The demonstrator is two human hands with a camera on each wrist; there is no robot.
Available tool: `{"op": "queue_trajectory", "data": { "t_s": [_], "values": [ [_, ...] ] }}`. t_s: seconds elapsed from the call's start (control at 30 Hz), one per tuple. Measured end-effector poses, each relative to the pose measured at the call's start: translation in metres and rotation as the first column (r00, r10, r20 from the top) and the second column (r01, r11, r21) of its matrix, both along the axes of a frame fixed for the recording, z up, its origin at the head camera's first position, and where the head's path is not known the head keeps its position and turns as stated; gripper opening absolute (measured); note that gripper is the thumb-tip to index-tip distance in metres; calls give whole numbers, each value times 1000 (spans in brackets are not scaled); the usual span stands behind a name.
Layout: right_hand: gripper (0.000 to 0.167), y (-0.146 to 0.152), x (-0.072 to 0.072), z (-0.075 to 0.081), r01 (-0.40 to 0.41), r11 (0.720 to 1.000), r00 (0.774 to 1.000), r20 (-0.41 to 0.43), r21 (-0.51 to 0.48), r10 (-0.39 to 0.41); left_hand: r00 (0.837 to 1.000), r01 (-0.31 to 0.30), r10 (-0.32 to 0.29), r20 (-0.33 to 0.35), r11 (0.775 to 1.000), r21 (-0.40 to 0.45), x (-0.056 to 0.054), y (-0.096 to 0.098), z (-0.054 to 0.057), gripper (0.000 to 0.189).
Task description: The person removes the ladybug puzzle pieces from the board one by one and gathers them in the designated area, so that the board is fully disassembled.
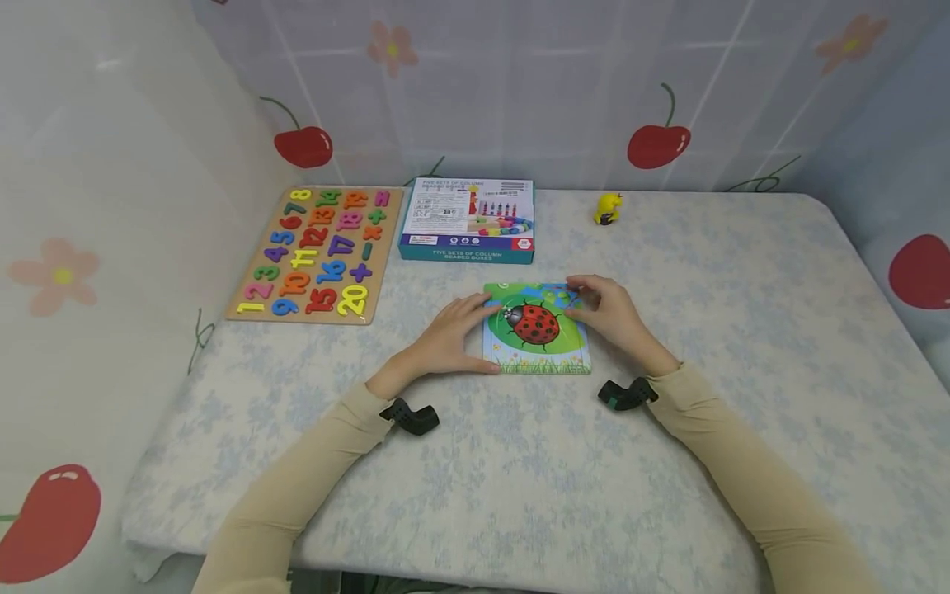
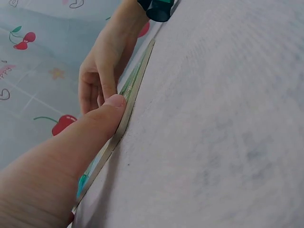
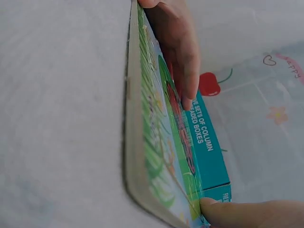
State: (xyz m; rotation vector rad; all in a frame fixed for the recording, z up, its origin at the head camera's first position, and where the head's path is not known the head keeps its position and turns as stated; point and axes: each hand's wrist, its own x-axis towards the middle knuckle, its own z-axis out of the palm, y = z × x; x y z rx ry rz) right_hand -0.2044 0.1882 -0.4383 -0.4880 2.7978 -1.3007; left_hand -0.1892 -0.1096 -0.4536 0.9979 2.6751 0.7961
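A flat ladybug puzzle board [image 1: 538,359] lies on the table between both hands. Its glossy face carries a red spotted ladybug on a green leaf, with grass along the near edge. My left hand [image 1: 449,334] rests at its left side, the fingers stretched toward the upper left of the face and the thumb at the near left corner. In the left wrist view the thumb [image 2: 102,116] lies against the board's pale edge. My right hand [image 1: 612,313] holds the far right corner, thumb on the face and fingers curled at the far edge.
A wooden number board [image 1: 312,252] with colourful digits and signs lies at the back left. Beside it is a teal and white box [image 1: 467,223] labelled as beaded column sets. A small yellow toy figure [image 1: 608,209] stands at the back right. Cherry-printed curtains surround the table.
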Motion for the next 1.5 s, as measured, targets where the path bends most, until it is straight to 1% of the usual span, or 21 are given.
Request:
{"op": "queue_trajectory", "data": {
  "t_s": [0.13,0.23,0.4,0.6,0.7,0.83,0.9,0.97,1.07,1.27,1.5],
  "values": [
    [51,1,0,1,-12,999,1000,-28,40,13,1000,4,-4,-3,1000,2,0,1,0,99],
    [50,2,-1,2,-25,998,999,-41,49,27,1000,3,-3,0,1000,3,0,1,1,98],
    [49,2,-4,3,-69,997,996,-47,46,71,1000,1,-1,3,1000,7,1,0,2,97],
    [52,1,-6,7,-91,994,996,-17,57,92,1000,1,-1,4,1000,14,0,-1,2,96],
    [54,1,-7,7,-98,994,995,7,45,98,1000,-1,1,4,1000,14,0,-1,2,96],
    [55,2,-7,6,-85,996,995,46,7,85,1000,-1,0,5,1000,18,1,-2,3,95],
    [56,2,-7,5,-73,997,996,59,4,72,1000,1,-1,5,1000,21,2,-1,3,95],
    [57,2,-6,6,-69,997,996,61,16,68,1000,5,-6,2,1000,21,2,-1,3,95],
    [59,2,-7,9,-86,994,995,57,61,82,1000,7,-7,-7,1000,13,1,0,2,95],
    [63,-1,-14,15,-126,982,991,60,137,119,1000,8,-8,-18,1000,9,1,-1,2,95],
    [61,-1,-21,15,-136,981,988,97,137,123,1000,8,-8,-11,1000,5,2,-1,2,95]
  ]
}}
